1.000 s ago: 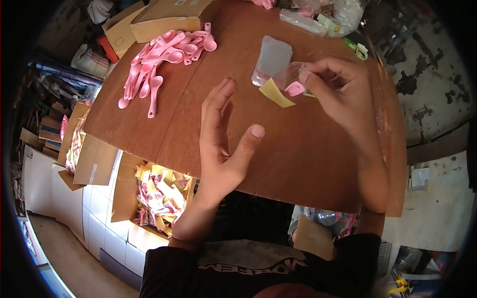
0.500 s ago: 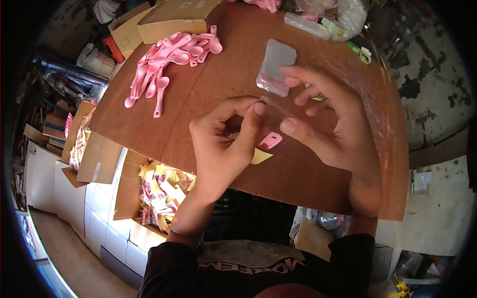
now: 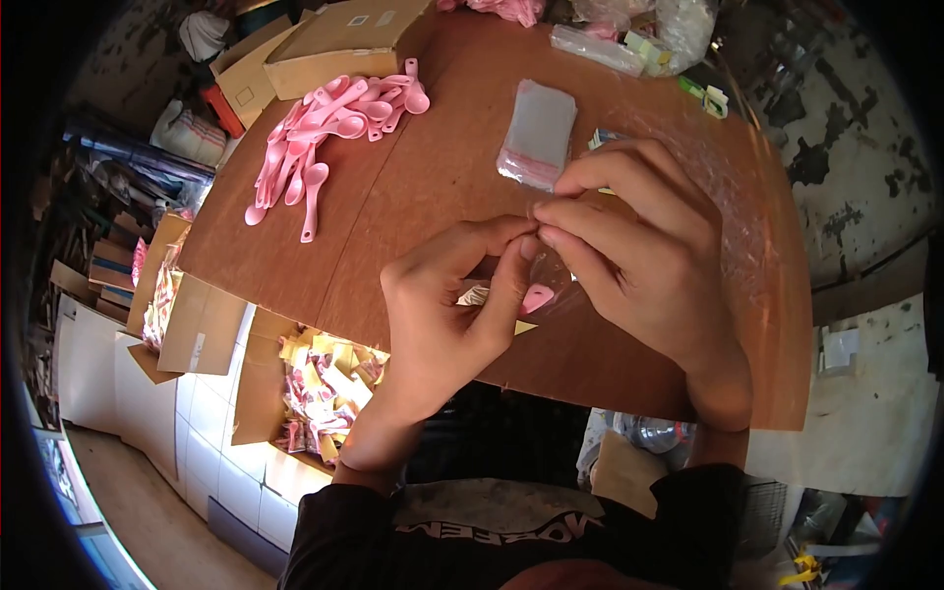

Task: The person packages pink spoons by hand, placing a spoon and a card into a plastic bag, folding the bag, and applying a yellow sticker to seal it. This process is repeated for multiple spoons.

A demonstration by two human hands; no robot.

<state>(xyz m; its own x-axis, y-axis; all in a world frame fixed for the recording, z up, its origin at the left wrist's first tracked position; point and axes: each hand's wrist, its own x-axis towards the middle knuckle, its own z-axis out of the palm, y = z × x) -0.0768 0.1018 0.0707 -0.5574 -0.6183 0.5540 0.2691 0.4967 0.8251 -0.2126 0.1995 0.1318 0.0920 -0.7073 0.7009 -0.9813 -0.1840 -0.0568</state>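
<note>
Between my hands is a clear plastic bag, pinched near its top edge. My left hand holds it between thumb and forefinger, and the fingertips of my right hand meet it at the same edge. A pink handle end shows just below the fingertips, with a yellow corner under it. The rest of the pink item is hidden behind my left hand. Beyond my hands, a stack of clear bags lies on the brown table.
A pile of pink spoons lies at the table's far left, beside a cardboard box. Below the left edge stands an open box of packed items. Plastic wrapping lies at the far edge.
My right hand has moved left and its fingers have closed at the bag's edge beside my left fingertips. The camera view has shifted slightly.
</note>
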